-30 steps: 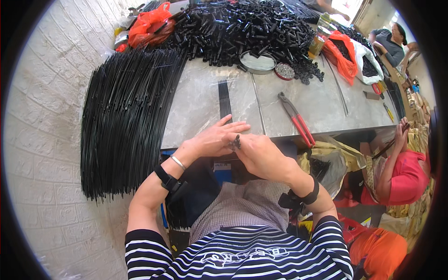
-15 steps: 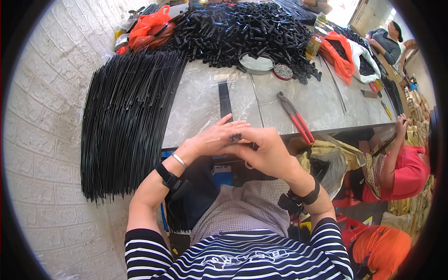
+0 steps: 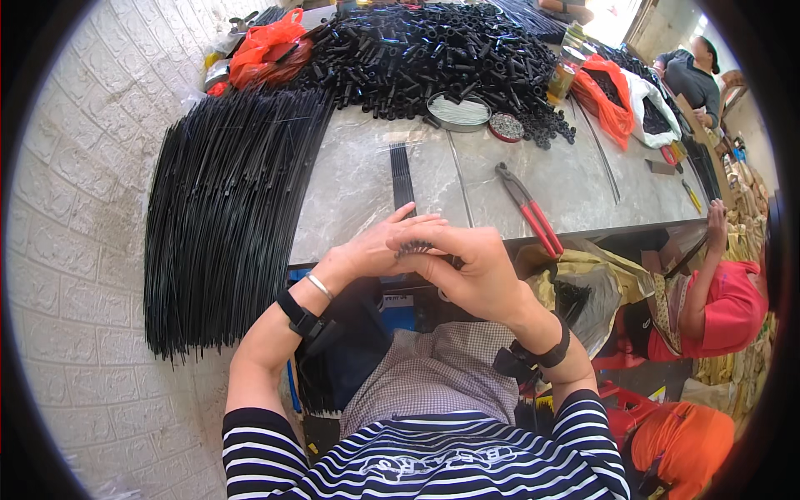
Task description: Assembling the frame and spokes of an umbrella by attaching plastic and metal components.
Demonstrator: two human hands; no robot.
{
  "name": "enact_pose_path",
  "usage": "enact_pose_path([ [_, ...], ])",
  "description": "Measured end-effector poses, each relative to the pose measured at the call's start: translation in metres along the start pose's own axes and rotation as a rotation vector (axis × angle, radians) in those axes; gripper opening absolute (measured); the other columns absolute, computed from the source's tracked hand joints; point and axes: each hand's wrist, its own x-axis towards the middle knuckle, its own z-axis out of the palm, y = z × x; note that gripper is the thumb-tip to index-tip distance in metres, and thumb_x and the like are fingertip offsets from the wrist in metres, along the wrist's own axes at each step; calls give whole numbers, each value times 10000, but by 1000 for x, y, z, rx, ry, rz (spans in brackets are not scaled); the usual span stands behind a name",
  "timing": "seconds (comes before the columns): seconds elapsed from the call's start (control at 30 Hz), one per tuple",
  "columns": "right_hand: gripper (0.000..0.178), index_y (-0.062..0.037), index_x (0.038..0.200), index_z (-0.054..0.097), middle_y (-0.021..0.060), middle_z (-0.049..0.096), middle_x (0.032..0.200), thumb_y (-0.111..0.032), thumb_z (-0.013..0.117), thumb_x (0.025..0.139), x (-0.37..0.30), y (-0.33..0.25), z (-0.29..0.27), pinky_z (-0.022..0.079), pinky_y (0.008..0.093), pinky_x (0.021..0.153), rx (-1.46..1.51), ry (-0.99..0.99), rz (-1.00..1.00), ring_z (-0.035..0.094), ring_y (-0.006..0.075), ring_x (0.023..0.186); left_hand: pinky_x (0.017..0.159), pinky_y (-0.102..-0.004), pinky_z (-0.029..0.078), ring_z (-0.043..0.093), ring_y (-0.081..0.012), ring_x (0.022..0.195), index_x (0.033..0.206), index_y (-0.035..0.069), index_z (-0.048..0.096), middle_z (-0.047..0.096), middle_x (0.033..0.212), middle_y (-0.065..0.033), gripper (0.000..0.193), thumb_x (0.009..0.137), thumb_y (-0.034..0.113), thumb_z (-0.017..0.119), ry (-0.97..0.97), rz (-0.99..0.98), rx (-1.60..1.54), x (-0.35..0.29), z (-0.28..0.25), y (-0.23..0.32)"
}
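A narrow row of thin black rods lies on the grey table and runs toward me under my left hand. That hand is laid across the rods at the table's front edge, its fingers stretched out. From the right, my right hand meets it, thumb and forefinger curled round the near rod ends. These black ends show as a small fanned row between the two hands. The fingertips of my right hand are partly hidden behind the rod ends and my left hand.
A thick sheaf of long black rods hangs over the table's left side. Farther back lies a heap of black tubular parts, with a round tin of pale sticks before it. Red-handled pincers lie right. A co-worker in red sits right.
The rod ends between my hands have gone from a tight clump to a wider fanned row. My right hand has shifted slightly. At the far right, a person has changed posture.
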Motion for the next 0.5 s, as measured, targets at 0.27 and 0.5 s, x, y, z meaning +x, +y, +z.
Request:
enact_pose_path([
  [0.27, 237, -12, 1024, 675, 93, 710, 931, 11, 675, 789, 9, -2, -4, 555, 258, 672, 33, -31, -32, 691, 149, 797, 1166, -484, 176, 348, -211, 1362, 1275, 229, 578, 467, 1404, -66, 462, 819, 274, 640, -6, -2, -39, 0, 1, -1],
  [0.5, 219, -25, 985, 690, 93, 713, 899, 6, 698, 768, 9, -5, -6, 543, 255, 676, 120, -12, -60, 695, 163, 783, 1173, -480, 146, 302, -215, 1389, 1364, 141, 465, 409, 1453, -71, 606, 802, 268, 652, -39, -4, -227, -3, 0, -5],
])
